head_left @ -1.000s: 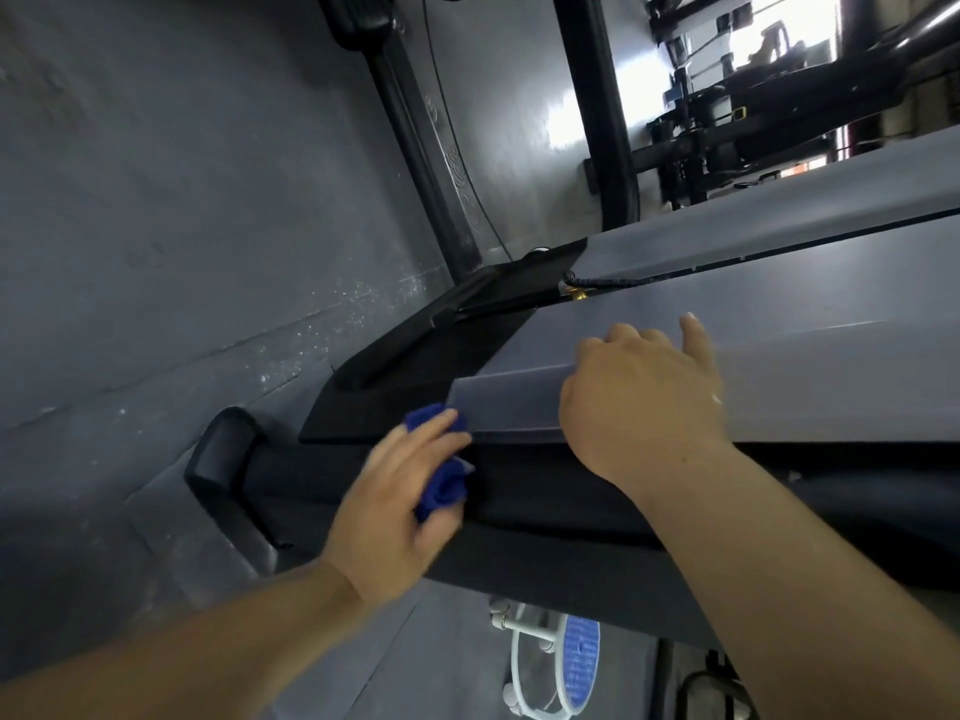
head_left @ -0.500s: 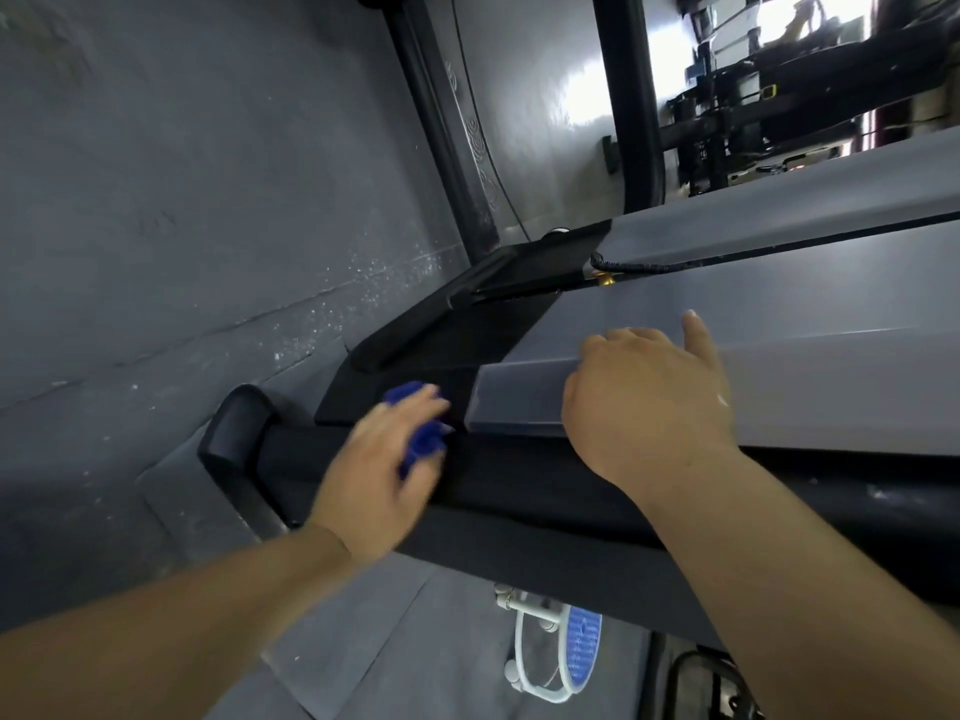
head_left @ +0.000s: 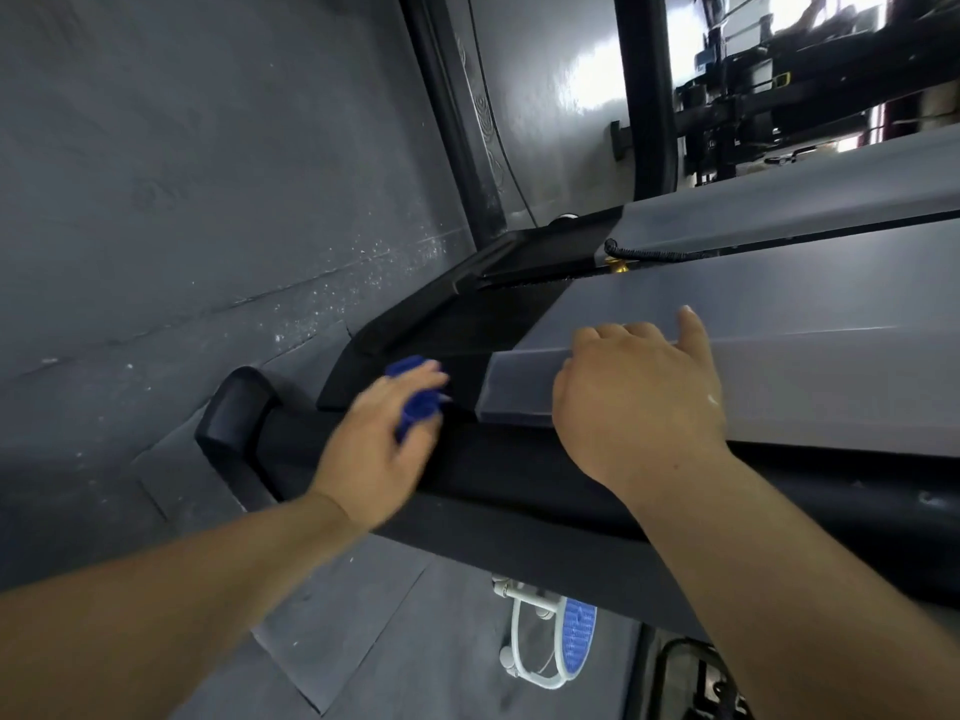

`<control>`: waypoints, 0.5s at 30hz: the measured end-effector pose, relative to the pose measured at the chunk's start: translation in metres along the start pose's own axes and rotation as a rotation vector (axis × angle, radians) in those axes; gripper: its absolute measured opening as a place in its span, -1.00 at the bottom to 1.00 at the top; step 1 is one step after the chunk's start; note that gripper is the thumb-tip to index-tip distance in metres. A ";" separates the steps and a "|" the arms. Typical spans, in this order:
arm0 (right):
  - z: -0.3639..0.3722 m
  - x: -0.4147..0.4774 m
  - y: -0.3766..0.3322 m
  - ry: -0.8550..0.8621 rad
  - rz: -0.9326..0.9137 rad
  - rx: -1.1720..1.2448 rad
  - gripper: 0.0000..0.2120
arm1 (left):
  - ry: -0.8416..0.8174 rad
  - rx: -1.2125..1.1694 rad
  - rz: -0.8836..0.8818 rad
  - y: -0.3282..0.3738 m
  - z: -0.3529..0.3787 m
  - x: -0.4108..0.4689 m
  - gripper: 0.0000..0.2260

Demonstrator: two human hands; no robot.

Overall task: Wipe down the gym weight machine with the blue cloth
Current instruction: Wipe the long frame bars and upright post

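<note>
The gym machine (head_left: 779,314) runs across the view as a long grey panel with black trim and a black lower rail. My left hand (head_left: 382,449) grips a bunched blue cloth (head_left: 415,392) against the black part at the panel's left end; the hand is motion-blurred. My right hand (head_left: 639,392) rests on the grey panel's front edge, fingers curled over the ridge and one finger stretched along the top.
A grey wall and floor lie to the left. A black rounded end cap (head_left: 234,413) closes the rail. A black cable (head_left: 654,254) runs along a panel seam. A white-and-blue small fan (head_left: 566,636) sits on the floor below. Black frame posts (head_left: 644,90) stand behind.
My left hand has slid the blue cloth leftward and a little up, off the grey panel's corner onto the black part. My right hand has stayed on the panel.
</note>
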State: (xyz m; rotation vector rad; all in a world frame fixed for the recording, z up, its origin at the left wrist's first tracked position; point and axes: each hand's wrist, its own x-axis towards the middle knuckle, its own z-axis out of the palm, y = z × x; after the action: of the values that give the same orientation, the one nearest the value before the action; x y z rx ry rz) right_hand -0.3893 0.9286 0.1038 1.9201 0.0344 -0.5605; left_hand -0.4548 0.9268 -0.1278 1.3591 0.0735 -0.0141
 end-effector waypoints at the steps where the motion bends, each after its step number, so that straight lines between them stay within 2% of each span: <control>1: 0.001 0.000 -0.002 0.002 -0.006 -0.006 -0.64 | 0.038 0.010 -0.193 -0.012 -0.005 0.010 -0.69; 3: 0.003 0.000 -0.008 -0.002 -0.028 -0.014 -0.63 | 0.086 0.005 -0.579 -0.023 -0.007 0.035 -0.77; 4: 0.003 0.001 -0.011 -0.005 -0.041 -0.012 -0.63 | 0.094 0.009 -0.664 -0.018 -0.003 0.047 -0.78; 6: 0.005 0.004 -0.016 -0.010 -0.056 -0.006 -0.63 | 0.096 -0.004 -0.584 0.004 0.005 0.058 -0.79; 8: 0.007 0.007 -0.020 -0.011 -0.064 0.000 -0.63 | 0.110 -0.048 -0.346 0.022 0.012 0.040 -0.77; 10: 0.009 0.008 -0.023 -0.002 -0.070 -0.002 -0.62 | 0.045 -0.075 -0.066 0.027 0.007 0.003 -0.66; 12: 0.011 0.008 -0.025 0.006 -0.076 -0.007 -0.61 | -0.010 -0.030 0.080 0.002 -0.001 -0.027 -0.60; 13: 0.012 0.008 -0.026 0.008 -0.079 -0.006 -0.61 | -0.006 0.006 0.068 -0.016 -0.005 -0.034 -0.59; 15: 0.013 0.009 -0.031 0.000 -0.083 0.000 -0.60 | 0.046 0.020 -0.155 -0.047 -0.011 -0.027 -0.63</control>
State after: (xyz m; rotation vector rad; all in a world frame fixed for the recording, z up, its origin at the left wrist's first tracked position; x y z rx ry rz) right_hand -0.3948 0.9279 0.0693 1.9255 0.1148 -0.6165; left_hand -0.4850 0.9268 -0.1738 1.3709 0.2177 -0.1148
